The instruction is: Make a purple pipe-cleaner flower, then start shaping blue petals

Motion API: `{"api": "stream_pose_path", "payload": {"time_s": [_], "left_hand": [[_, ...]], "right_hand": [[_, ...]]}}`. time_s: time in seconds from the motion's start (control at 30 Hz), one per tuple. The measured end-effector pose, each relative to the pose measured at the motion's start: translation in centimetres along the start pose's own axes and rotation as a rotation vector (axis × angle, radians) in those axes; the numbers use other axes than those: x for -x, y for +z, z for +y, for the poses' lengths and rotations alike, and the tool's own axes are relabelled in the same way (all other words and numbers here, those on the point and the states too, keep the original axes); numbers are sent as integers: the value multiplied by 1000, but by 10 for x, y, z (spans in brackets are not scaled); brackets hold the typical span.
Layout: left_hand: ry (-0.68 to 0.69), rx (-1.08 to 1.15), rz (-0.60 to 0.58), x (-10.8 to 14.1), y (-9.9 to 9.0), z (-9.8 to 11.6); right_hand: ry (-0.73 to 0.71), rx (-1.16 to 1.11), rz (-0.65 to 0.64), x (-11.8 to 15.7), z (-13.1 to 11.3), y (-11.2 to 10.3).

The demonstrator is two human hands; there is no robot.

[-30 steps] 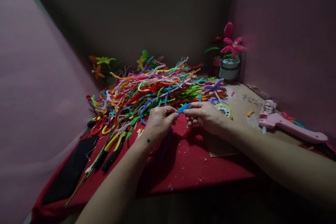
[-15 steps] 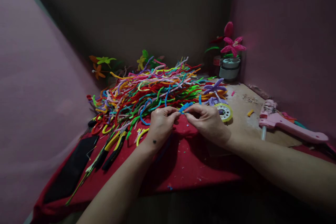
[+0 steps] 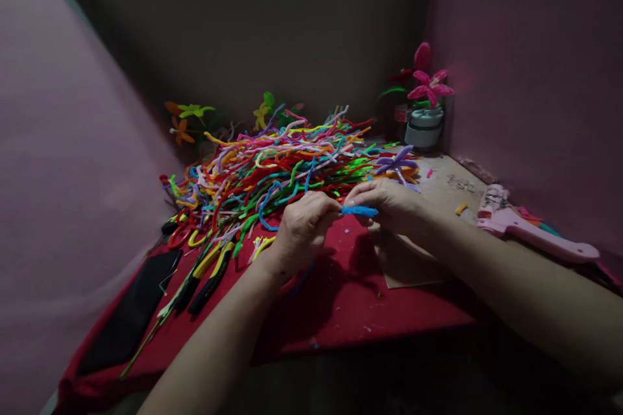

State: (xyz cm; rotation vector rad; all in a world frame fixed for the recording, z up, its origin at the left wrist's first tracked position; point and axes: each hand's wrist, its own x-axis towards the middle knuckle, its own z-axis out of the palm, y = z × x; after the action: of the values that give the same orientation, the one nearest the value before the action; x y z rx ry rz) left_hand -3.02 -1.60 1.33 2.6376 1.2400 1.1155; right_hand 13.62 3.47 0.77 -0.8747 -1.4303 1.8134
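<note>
A folded blue pipe cleaner (image 3: 360,211) is held between my two hands, above the front part of the red cloth (image 3: 335,311). My left hand (image 3: 304,224) pinches its left end, with the fingers pressed together. On the other side my right hand (image 3: 389,202) grips it from behind, and some of those fingertips are hidden. Right behind the hands lies a big heap of coloured pipe cleaners (image 3: 282,162). A purple pipe-cleaner flower (image 3: 396,161) rests just beyond my right hand.
Pliers (image 3: 211,279) with yellow and black handles and a black phone (image 3: 129,311) lie at the left. To the right is a pink glue gun (image 3: 540,237) on a board (image 3: 452,175). A pink flower (image 3: 432,85) stands at the back right.
The blue piece has turned and now points right, showing more of its length. My right hand has shifted slightly right and up, covering the yellow tape roll.
</note>
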Motion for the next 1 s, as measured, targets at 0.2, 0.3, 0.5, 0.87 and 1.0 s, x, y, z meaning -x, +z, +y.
{"api": "stream_pose_path", "payload": {"time_s": [0.2, 0.3, 0.5, 0.87, 1.0], "left_hand": [[-263, 47, 276, 1, 5, 12], [-297, -10, 318, -1, 10, 11], [-216, -200, 250, -2, 14, 11], [146, -381, -1, -1, 10, -3], [222, -239, 82, 0, 5, -2]], "right_hand": [[-19, -399, 37, -2, 17, 20], [-224, -201, 137, 5, 22, 28], [-725, 778, 384, 18, 25, 23], [-599, 716, 256, 9, 6, 5], [-46, 68, 1, 1, 1, -2]]}}
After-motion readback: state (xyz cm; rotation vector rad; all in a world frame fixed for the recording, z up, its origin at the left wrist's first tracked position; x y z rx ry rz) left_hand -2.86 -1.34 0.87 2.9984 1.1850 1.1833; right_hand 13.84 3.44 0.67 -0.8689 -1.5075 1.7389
